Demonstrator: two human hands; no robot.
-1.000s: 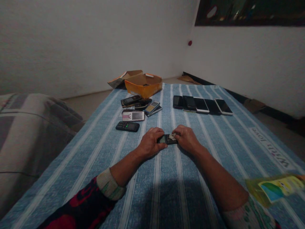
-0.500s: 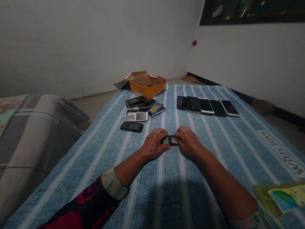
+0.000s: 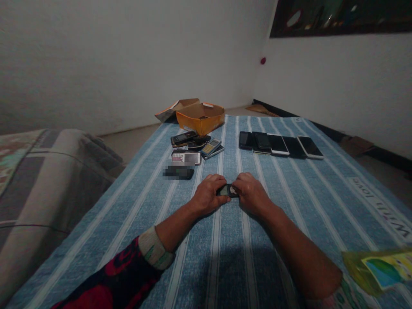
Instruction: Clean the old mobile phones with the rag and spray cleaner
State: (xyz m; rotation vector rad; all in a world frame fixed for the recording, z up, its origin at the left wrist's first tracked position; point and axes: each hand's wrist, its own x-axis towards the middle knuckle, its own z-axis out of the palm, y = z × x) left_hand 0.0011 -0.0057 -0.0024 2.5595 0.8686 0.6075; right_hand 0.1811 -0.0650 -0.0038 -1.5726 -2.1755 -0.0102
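- Spanning the upper frame, pale walls (image 3: 128, 60) meet in a corner right of centre.
- Below them, a worktop (image 3: 154, 257) under a blue-and-white striped cloth runs from the bottom edge up to mid-frame.
- At the left edge, grey draped fabric (image 3: 58, 180) bulges beside it, crossed by dark cords.
- At upper right, a dark-framed pane (image 3: 347, 17) is cut off by the frame.
- Above centre, an open orange box (image 3: 199, 124) stands with its flap leaning to the left.
- At lower right, a yellow packet (image 3: 383, 270) lies partly out of frame.
- Right of centre, five phones (image 3: 278, 144) lie side by side in a row.
- Left of centre, loosely piled keypad phones (image 3: 186, 158) sit below the box; the lowest is partly pixelated.
- At mid-frame, the left hand (image 3: 209, 193) grips one end of a small phone, thumb along its near edge.
- Opposite, the right hand (image 3: 252, 193) has its fingers closed on a pale wad, against the other end.
- Between both hands, just below centre, the small phone (image 3: 223, 190) lies screen up.
- Over its keypad end shows the pale wad (image 3: 233, 189), partly hidden by fingers.
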